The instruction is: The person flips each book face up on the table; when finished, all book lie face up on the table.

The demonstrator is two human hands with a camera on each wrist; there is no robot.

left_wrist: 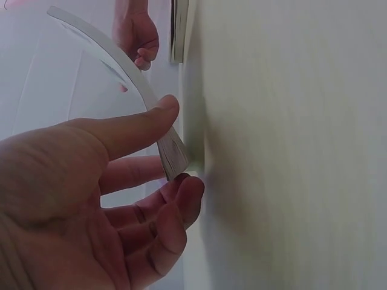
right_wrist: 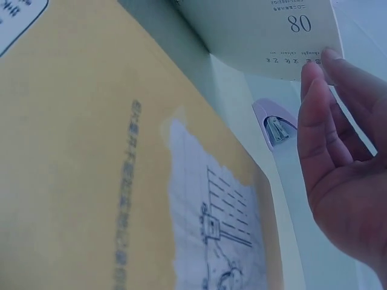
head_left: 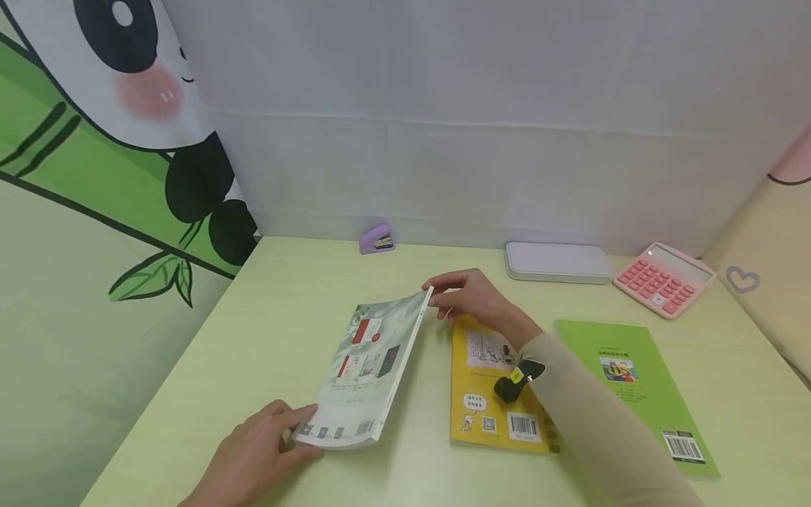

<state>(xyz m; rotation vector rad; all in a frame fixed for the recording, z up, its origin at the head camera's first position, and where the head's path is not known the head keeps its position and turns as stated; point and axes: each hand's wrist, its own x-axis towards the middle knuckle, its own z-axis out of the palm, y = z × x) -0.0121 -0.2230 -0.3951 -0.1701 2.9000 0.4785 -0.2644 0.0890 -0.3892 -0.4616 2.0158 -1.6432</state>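
Observation:
A thin grey-green magazine point(head_left: 362, 366) is tilted, its right side raised off the table and its lower left corner low over it. My left hand point(head_left: 256, 447) pinches that lower corner, thumb on one face and fingers on the other; in the left wrist view the magazine point(left_wrist: 130, 69) bows in a curve. At the upper right corner, the fingertips and thumb of my right hand point(head_left: 472, 303) pinch the edge. A large "08" shows on the face of the magazine point(right_wrist: 278, 33) turned to the right wrist camera. Below my right forearm lies a yellow book point(head_left: 472, 422), partly covered by it.
A green book point(head_left: 640, 401) lies to the right, partly behind my right sleeve point(head_left: 602, 422). Along the back of the table point(head_left: 285, 282) stand a purple stapler point(head_left: 376, 239), a pale flat case point(head_left: 557, 263) and a pink calculator point(head_left: 664, 279). A white cloth point(head_left: 443, 141) hangs behind them.

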